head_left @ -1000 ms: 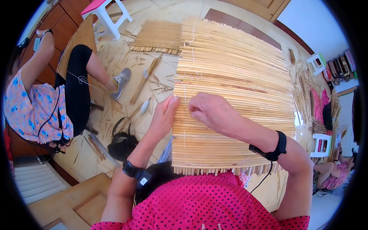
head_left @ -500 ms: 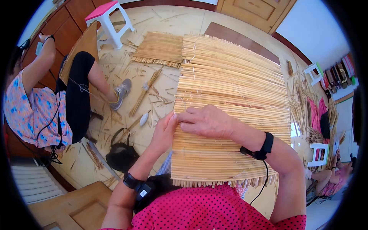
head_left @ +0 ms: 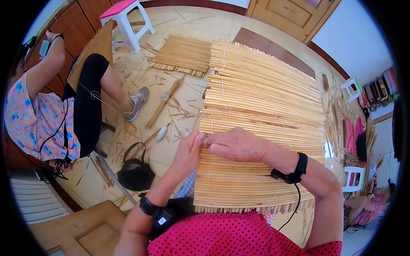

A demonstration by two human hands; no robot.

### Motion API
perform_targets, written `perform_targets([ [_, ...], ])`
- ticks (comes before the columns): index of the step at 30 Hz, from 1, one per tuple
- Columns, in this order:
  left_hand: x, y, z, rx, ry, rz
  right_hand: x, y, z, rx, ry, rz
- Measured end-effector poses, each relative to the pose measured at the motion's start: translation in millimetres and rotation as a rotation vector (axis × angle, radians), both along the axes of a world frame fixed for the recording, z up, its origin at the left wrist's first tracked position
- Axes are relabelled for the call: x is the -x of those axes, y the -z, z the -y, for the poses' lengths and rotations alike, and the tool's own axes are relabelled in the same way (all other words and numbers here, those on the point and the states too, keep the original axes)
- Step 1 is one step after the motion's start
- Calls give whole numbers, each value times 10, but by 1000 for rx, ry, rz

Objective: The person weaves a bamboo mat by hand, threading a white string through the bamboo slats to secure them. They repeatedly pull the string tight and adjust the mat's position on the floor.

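A large mat [head_left: 265, 100] of pale reed stalks, bound with white thread, slopes up and away from my lap. My left hand [head_left: 188, 152] is closed on its left edge, the thumb uppermost. Beside that thumb my right hand [head_left: 237, 146] lies over the stalks, fingers curled and their tips pinched together near the edge. Whatever sits between the right fingertips is too small to make out. Short loose white threads [head_left: 223, 62] stand out along the mat's left side.
A smaller reed mat [head_left: 181, 55] lies beyond, near a white stool [head_left: 130, 27] with a pink seat. A tied reed bundle [head_left: 164, 102], a black bag [head_left: 136, 173] and stalk scraps are on the floor. At left a seated person [head_left: 47, 115] holds a board-like panel.
Both hands have shifted slightly toward me along the mat's left edge. My right fingers are now drawn in closer together. The whole view has also moved a little.
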State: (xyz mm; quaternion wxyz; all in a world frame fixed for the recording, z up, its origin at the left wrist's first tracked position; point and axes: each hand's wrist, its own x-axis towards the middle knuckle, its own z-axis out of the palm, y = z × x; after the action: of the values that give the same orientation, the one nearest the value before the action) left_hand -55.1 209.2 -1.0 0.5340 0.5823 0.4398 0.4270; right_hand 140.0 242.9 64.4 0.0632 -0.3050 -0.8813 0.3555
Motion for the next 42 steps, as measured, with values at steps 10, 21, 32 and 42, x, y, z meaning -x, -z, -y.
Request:
perform_targets([
  [10,76,14,-42,7,13,-102,83,-21,68,166,158,-154],
  [21,77,-158,-33,-93,-10,-206,86,104,111,691,407,-647],
  [32,24,-161,126,-124,-248,-82,159,194,166,102,224,-714],
  [42,214,-257,130,-644,-114,-437,100,151,165,-110,150,-559],
])
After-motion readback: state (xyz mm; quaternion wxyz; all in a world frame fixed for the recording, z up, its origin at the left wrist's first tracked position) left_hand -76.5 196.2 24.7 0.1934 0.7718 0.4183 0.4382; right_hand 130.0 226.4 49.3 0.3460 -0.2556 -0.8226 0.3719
